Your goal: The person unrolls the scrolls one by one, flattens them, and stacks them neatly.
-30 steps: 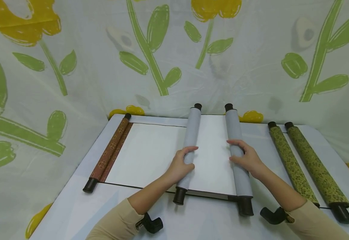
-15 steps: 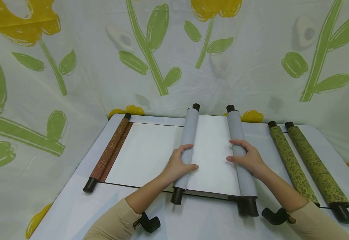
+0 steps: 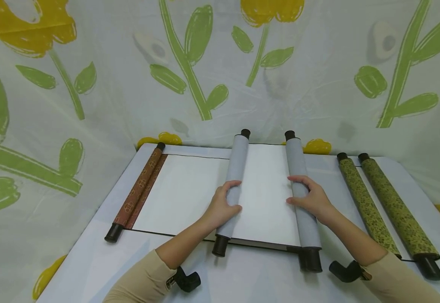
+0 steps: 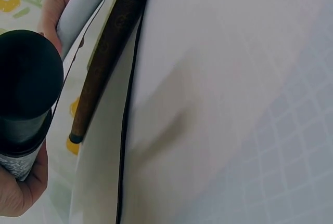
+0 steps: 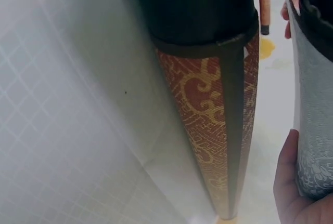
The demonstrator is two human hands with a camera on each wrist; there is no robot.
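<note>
A grey-backed scroll lies partly unrolled in the head view, its white sheet (image 3: 267, 198) showing between two rolls with black end knobs. My left hand (image 3: 217, 210) grips the left grey roll (image 3: 239, 151), thumb and fingers round it. The right grey roll (image 3: 296, 158) is held the same way by my right hand (image 3: 317, 204). Beneath this scroll spreads a second, larger one with a white sheet (image 3: 186, 185) and a red patterned roll (image 3: 140, 189) at its left end. In the right wrist view, another red patterned roll (image 5: 203, 115) lies beside the held grey roll (image 5: 317, 109).
Two green patterned rolls (image 3: 398, 206) lie side by side at the table's right, with a pale strip between them. The white table (image 3: 102, 269) backs onto a hanging cloth (image 3: 121, 84) printed with flowers. Black camera mounts (image 3: 187, 281) sit below both wrists.
My left hand has shifted left with the left roll. My right hand and roll moved slightly right, then a touch back. The white sheet between them is wider.
</note>
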